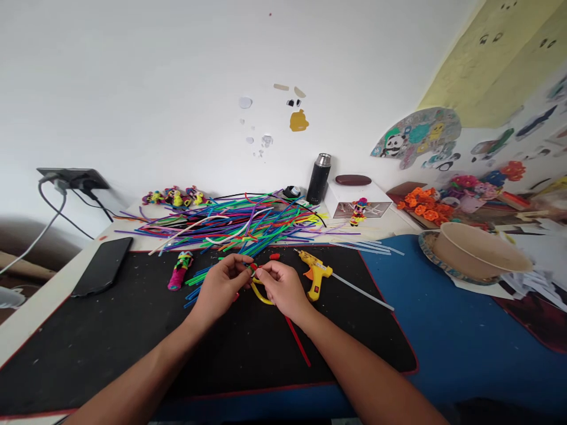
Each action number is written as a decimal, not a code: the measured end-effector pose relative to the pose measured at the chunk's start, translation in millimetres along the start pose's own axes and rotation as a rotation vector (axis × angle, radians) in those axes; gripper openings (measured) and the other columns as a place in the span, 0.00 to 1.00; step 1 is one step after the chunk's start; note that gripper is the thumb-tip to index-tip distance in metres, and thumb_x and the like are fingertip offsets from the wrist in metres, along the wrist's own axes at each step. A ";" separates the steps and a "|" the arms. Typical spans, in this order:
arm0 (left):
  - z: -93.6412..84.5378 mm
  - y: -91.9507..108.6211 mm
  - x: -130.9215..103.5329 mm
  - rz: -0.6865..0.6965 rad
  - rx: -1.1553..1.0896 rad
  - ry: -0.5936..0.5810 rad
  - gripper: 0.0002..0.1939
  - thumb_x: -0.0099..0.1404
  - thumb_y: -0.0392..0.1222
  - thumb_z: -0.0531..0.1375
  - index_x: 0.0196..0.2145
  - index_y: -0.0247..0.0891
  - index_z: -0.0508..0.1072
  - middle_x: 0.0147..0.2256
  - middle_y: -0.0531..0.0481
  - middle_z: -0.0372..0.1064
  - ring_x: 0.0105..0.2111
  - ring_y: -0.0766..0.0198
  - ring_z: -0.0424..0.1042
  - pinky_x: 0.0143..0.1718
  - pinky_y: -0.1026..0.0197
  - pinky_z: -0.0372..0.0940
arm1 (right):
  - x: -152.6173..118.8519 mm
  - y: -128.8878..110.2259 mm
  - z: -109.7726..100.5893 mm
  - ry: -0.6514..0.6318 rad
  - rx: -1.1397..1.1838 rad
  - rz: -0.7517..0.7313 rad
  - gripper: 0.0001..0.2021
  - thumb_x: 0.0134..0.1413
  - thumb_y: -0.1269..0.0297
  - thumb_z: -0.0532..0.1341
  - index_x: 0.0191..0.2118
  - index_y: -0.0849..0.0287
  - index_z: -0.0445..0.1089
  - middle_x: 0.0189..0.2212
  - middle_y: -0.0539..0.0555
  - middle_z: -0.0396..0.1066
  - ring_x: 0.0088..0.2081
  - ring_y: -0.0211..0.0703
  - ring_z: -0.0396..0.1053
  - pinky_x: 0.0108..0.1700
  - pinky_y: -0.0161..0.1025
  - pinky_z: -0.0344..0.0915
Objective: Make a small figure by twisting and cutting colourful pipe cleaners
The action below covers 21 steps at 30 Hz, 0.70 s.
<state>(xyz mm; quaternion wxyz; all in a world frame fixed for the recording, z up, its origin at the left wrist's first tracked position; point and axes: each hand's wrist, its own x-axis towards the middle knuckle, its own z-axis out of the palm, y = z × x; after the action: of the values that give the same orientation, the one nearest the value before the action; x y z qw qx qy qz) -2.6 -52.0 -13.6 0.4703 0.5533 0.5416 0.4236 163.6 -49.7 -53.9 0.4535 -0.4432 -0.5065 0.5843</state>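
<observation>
My left hand (225, 283) and my right hand (284, 289) meet over the black mat (146, 348), fingertips pinched together. Between them is a small red, green and white pipe-cleaner piece (253, 269), largely covered by the fingers. A bent yellow pipe cleaner (262, 297) shows beneath the hands; whether it joins the piece I cannot tell. From below my right wrist a red pipe cleaner (299, 342) runs toward me. Right of the hands lies a yellow glue gun (315, 274) with a long glue stick in its back. A small red coil (274, 257) rests just beyond my fingers.
Loose coloured pipe cleaners (230, 221) spread along the back. A pink pipe-cleaner figure (178, 271) and a phone (103, 267) lie left. Behind stand a black flask (319, 180) and a white box (358, 200). Clear glue sticks (367, 247) and a beige bowl (482, 251) are right.
</observation>
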 end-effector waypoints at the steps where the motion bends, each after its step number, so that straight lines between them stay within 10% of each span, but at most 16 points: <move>1: 0.2 1.2 0.9 -0.004 -0.018 -0.004 0.21 0.58 0.56 0.69 0.42 0.38 0.75 0.26 0.53 0.73 0.27 0.59 0.76 0.33 0.57 0.71 | 0.0 0.9 -0.1 -0.004 -0.008 -0.004 0.17 0.58 0.47 0.66 0.32 0.57 0.71 0.17 0.42 0.59 0.16 0.32 0.53 0.19 0.33 0.50; 21: -11.9 16.5 -3.5 -0.304 -0.515 -0.135 0.20 0.48 0.39 0.77 0.39 0.36 0.79 0.24 0.53 0.71 0.22 0.69 0.68 0.20 0.69 0.61 | -5.1 -11.0 -2.8 -0.141 0.145 0.047 0.21 0.54 0.42 0.69 0.33 0.57 0.70 0.13 0.40 0.58 0.13 0.31 0.50 0.16 0.33 0.49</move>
<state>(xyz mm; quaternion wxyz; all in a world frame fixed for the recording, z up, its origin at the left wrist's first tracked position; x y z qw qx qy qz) -11.1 -54.3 5.0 0.6881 0.3552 0.4605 0.4340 168.2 -53.3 -42.9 0.4337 -0.3787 -0.4830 0.6597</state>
